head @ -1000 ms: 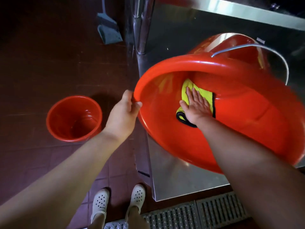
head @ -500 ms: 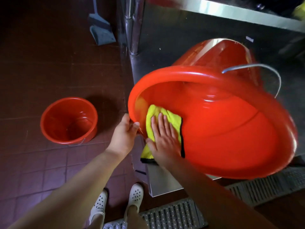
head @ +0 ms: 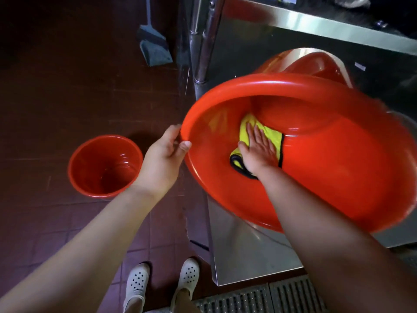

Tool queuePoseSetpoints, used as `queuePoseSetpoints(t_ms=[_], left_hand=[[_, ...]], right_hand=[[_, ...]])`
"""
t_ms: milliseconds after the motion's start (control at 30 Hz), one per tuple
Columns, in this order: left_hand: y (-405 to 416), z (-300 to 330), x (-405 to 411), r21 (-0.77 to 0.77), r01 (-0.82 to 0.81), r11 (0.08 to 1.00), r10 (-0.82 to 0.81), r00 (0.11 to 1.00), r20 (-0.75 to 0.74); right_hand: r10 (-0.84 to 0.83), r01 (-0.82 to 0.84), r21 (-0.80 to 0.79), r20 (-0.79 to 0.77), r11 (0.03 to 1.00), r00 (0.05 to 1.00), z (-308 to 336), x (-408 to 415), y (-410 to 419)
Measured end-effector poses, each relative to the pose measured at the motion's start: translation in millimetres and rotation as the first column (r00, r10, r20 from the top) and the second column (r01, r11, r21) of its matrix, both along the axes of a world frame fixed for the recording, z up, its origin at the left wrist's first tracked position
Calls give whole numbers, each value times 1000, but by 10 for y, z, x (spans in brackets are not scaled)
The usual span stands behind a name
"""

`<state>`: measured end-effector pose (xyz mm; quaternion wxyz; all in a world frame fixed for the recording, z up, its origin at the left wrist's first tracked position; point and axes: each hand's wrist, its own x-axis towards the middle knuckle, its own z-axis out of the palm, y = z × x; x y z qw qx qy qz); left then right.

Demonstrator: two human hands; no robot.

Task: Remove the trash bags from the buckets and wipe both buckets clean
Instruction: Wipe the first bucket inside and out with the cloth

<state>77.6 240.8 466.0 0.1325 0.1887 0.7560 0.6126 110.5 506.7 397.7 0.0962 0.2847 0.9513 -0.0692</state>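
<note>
The left hand [head: 163, 154] grips the rolled rim of the large bucket [head: 338, 177], thumb curled over the lip on the inside, fingers wrapped round the outside. The bucket is smooth, glossy red plastic, round and tapering, tipped on its side with its mouth toward the person; its lower wall rests on a flat, brushed steel surface [head: 248, 251] with a sharp corner. To the right of this grip, inside the bucket, the right hand [head: 259, 152] lies flat with fingers straight and close together, pressing a yellow cloth [head: 270, 134] against the inner wall where it curves into the base. The cloth is soft, crumpled, and edged with a dark binding. No bag lines the bucket. Down and to the left of the grip, well apart, the small bucket [head: 103, 166] stands upright on the floor [head: 56, 98], the same shiny red plastic, round, bare inside. The floor is dark reddish square tile. Beyond the grip, polished metal legs [head: 200, 41] rise, with a blue-grey dustpan [head: 154, 48] leaning near them. Below the grip are two white perforated clogs [head: 162, 283] and a ribbed metal grate [head: 259, 299].
</note>
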Motion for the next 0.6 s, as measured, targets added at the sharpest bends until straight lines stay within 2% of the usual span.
queuePoseSetpoints(t_ms=[67, 100, 167, 233, 267, 367, 467, 533, 600], left_hand=[[29, -22, -16, 6, -25, 1000, 25, 1000, -10], [48, -67, 9, 11, -38, 999, 38, 999, 30], [101, -205, 119, 21, -21, 1000, 16, 974, 228], [149, -356, 284, 87, 43, 995, -78, 892, 446], [162, -411, 348, 115, 63, 991, -111, 866, 488], [181, -508, 460, 131, 97, 987, -144, 897, 417], [224, -490, 521, 67, 148, 987, -161, 949, 270], [272, -466, 505, 15, 136, 991, -136, 974, 180], [292, -439, 464, 1, 112, 994, -111, 983, 145]], right_hand=[[-41, 41, 2, 37, 999, 998, -7, -86, 138], [-44, 43, 10, 48, 999, 998, -14, -109, 175], [-42, 41, 13, 51, 999, 998, -6, -132, 190], [-60, 60, -4, 36, 998, 998, 13, -106, 104], [-67, 67, -14, 9, 998, 998, 15, -78, 15], [-60, 60, -1, -102, 998, 993, -31, 135, -401], [4, 3, 64, -116, 998, 993, -35, 408, -731], [-31, 23, -33, -258, 999, 966, 41, 549, -963], [-110, 38, -167, -449, 985, 887, 155, 648, -1240]])
